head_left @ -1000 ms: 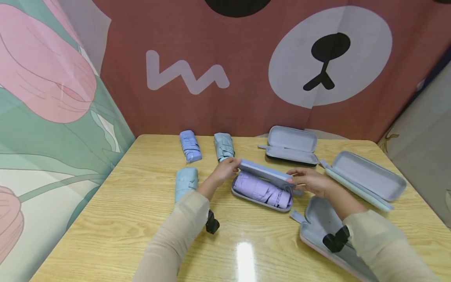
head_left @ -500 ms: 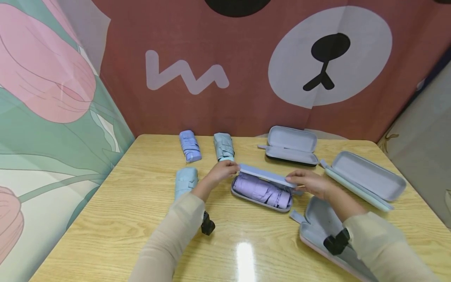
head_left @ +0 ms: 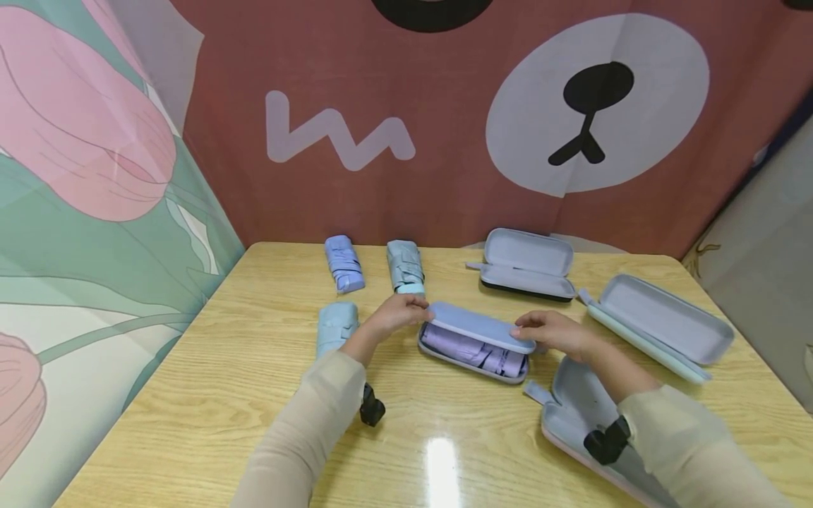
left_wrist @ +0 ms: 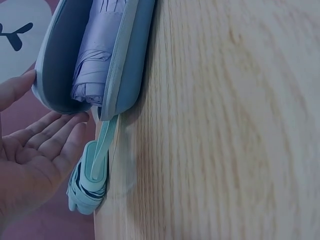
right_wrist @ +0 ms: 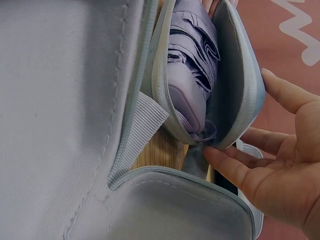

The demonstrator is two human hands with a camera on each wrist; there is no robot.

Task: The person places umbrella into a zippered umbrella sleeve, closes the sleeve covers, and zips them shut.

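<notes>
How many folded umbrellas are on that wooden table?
4: a periwinkle-blue folded umbrella and a grey-blue folded umbrella at the back, a light-blue folded umbrella by the left forearm, a lilac folded umbrella in the half-closed case. None seem hidden.

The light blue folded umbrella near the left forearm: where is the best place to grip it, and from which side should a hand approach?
Probably grip the light blue folded umbrella across the middle of its short, cylindrical body, coming from above. It lies flat on the table, so thumb and fingers could close over its two long sides. The left hand is nearest, though it now touches the lid of the purple case.
</notes>
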